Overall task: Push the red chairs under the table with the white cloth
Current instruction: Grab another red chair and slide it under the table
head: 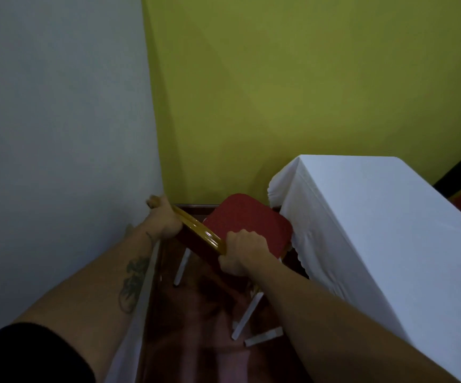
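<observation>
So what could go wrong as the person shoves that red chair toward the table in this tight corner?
1. The red padded chair with the gold frame already touches the hanging white cloth; pushing further could drag or bunch it.
2. The left hand on the chair's back sits very close to the pale grey wall, so knuckles might scrape.
3. The chair looks tilted, gripped by the left and the right hand; its white legs could catch on the floor.

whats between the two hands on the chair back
In the head view, only the chair's gold-trimmed top rail runs between the left hand and the right hand; both grip it, with nothing else there.
</observation>
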`<action>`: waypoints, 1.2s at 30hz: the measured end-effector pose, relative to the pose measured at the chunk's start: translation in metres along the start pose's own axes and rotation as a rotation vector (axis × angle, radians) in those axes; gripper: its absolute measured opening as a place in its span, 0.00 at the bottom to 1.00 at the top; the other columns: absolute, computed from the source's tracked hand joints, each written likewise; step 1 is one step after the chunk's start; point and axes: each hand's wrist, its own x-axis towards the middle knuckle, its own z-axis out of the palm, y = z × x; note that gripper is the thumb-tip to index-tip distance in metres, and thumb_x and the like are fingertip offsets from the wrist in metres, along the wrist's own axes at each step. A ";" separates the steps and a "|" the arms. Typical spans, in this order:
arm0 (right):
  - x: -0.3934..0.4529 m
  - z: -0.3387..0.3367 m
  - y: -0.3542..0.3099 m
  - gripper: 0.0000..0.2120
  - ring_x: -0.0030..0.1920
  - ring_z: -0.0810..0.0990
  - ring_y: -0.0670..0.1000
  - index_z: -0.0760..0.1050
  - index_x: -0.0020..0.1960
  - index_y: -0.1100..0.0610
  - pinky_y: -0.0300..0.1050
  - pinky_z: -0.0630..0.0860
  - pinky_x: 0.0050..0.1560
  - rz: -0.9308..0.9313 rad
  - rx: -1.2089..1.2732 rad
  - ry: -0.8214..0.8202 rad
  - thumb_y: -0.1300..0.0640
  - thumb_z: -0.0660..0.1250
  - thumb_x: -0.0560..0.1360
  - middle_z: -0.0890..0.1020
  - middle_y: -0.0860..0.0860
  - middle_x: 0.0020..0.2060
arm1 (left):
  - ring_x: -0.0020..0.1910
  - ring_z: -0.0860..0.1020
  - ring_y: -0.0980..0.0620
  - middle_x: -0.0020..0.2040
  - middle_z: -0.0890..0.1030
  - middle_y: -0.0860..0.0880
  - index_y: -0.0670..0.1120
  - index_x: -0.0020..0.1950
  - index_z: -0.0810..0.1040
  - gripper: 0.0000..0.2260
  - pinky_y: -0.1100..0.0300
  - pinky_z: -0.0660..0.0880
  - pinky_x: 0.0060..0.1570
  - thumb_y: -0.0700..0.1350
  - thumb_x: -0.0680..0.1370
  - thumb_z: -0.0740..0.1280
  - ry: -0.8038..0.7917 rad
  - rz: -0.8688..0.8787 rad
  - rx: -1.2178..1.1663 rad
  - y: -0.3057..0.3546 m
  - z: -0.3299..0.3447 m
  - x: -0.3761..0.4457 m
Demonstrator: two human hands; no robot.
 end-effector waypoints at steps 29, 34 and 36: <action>-0.015 0.000 -0.059 0.27 0.62 0.77 0.64 0.69 0.69 0.63 0.52 0.73 0.51 -0.072 0.228 -0.170 0.46 0.67 0.78 0.75 0.62 0.65 | 0.46 0.82 0.37 0.45 0.82 0.35 0.34 0.53 0.77 0.12 0.37 0.74 0.63 0.37 0.72 0.70 -0.224 0.004 -0.470 -0.011 -0.008 0.017; -0.009 -0.001 -0.057 0.30 0.65 0.75 0.66 0.63 0.71 0.64 0.56 0.73 0.59 -0.011 0.282 -0.162 0.47 0.66 0.78 0.74 0.64 0.67 | 0.38 0.76 0.43 0.40 0.76 0.40 0.39 0.50 0.74 0.08 0.42 0.76 0.58 0.37 0.74 0.70 -0.318 0.058 -0.430 0.006 -0.004 0.031; -0.002 -0.002 -0.055 0.32 0.66 0.74 0.65 0.60 0.72 0.64 0.57 0.72 0.60 0.031 0.310 -0.175 0.47 0.67 0.78 0.73 0.63 0.68 | 0.39 0.75 0.43 0.41 0.76 0.39 0.38 0.51 0.75 0.08 0.46 0.76 0.52 0.37 0.74 0.70 -0.349 0.084 -0.378 0.017 -0.002 0.038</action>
